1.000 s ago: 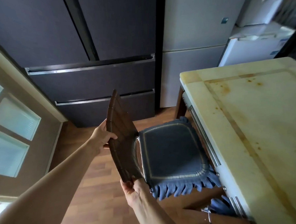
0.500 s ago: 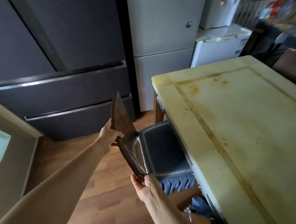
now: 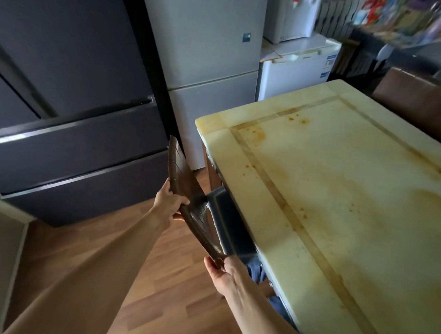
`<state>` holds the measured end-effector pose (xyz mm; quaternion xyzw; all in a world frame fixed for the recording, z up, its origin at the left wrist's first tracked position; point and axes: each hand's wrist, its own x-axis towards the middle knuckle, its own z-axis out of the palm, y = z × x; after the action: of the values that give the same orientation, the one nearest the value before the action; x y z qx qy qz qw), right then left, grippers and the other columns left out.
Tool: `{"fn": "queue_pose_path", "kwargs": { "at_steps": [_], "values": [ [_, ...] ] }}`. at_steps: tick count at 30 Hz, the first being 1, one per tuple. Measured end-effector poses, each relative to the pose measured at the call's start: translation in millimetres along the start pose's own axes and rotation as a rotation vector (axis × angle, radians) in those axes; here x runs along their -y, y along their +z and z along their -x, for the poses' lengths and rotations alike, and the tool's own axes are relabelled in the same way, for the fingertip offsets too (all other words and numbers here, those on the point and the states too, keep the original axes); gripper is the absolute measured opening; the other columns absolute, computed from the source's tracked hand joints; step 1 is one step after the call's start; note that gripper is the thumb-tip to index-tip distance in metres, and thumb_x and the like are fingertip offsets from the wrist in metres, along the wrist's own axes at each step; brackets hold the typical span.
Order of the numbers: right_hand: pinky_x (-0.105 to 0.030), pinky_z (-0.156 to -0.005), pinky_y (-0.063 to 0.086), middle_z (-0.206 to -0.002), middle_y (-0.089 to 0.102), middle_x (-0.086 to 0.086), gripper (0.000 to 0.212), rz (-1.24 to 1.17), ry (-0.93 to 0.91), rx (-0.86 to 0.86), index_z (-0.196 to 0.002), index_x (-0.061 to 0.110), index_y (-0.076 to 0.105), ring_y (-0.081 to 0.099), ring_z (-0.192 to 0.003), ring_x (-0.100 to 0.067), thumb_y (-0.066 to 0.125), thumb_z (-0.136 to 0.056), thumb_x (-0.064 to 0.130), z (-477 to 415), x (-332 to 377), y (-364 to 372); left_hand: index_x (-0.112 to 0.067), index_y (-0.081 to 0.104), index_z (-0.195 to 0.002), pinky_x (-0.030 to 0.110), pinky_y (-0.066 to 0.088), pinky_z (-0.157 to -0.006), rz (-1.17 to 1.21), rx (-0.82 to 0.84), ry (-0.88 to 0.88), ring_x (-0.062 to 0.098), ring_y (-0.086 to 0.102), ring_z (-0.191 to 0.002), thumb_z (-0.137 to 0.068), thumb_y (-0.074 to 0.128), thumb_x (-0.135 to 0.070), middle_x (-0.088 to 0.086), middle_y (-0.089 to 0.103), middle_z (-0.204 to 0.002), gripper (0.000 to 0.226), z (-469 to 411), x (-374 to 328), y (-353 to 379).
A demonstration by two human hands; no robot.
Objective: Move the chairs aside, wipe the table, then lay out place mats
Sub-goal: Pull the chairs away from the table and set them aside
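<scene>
I have the dark brown wooden chair (image 3: 181,180) by its curved top rail, one hand at each part of it. My left hand (image 3: 167,203) has its fingers curled round the rail about midway, thumb on my side. My right hand (image 3: 224,271) is wrapped over the near end, thumb outside and the other fingers folded across the top. Both grip firmly and carry nothing else. The chair stands tight against the long side of the pale yellowish stone-look table (image 3: 340,198). Most of its dark blue fringed seat cushion (image 3: 230,223) is tucked beneath the table edge, and the back leans out over the brown wood-plank floor (image 3: 132,277). I judge this chair solid and fairly heavy, stiff throughout, with a smooth polished rail that could slip in a loose grasp. The rail is the right place to hold: it is rigid, wide enough for two hands, and lets me tip and steer. The cushion looks soft and only tied on, so I would not pull there. The legs are hidden under the table, so I can't tell whether they will catch.
</scene>
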<state>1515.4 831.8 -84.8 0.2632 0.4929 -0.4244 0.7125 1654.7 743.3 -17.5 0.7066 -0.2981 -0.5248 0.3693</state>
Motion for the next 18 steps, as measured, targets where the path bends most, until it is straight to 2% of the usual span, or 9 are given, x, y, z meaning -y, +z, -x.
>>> {"fn": "queue_pose_path", "kwargs": {
  "at_steps": [5,9,13,18],
  "values": [
    [-0.038,-0.032,0.050,-0.084,0.056,-0.022,0.013,0.022,-0.034,0.000,-0.087,-0.006,0.053,0.054,-0.072,-0.036,0.041,-0.091,-0.010,-6,25,-6,-0.036,0.049,-0.110,0.033,0.058,-0.051,-0.017,0.019,0.017,0.017,0.070,-0.053,-0.079,0.056,0.014,0.010,0.066,-0.091,0.060,-7,-1,25],
    [-0.039,-0.030,0.049,-0.080,0.054,-0.020,0.017,0.015,-0.038,0.006,-0.081,-0.004,0.052,0.052,-0.069,-0.034,0.040,-0.092,-0.011,-5,37,-4,-0.034,0.050,-0.112,0.030,0.056,-0.048,-0.008,0.018,0.008,0.017,0.070,-0.052,-0.080,0.056,0.014,0.009,0.066,-0.090,0.058,-12,-6,37],
    [-0.039,-0.029,0.048,-0.080,0.054,-0.021,0.020,0.043,-0.019,-0.002,-0.080,-0.005,0.051,0.052,-0.068,-0.034,0.038,-0.094,-0.010,-2,43,0,-0.035,0.049,-0.104,0.029,0.055,-0.047,-0.017,0.008,-0.005,0.015,0.069,-0.050,-0.080,0.056,0.013,0.008,0.065,-0.088,0.055,-14,-9,41],
    [-0.042,-0.037,0.052,-0.084,0.055,-0.023,0.014,0.041,0.009,0.001,-0.083,-0.007,0.051,0.054,-0.072,-0.037,0.041,-0.092,-0.011,-1,42,2,-0.038,0.045,-0.111,0.027,0.053,-0.045,-0.006,-0.005,-0.032,0.021,0.068,-0.066,-0.082,0.057,0.012,0.006,0.065,-0.087,0.059,-16,-12,40]
  ]
}}
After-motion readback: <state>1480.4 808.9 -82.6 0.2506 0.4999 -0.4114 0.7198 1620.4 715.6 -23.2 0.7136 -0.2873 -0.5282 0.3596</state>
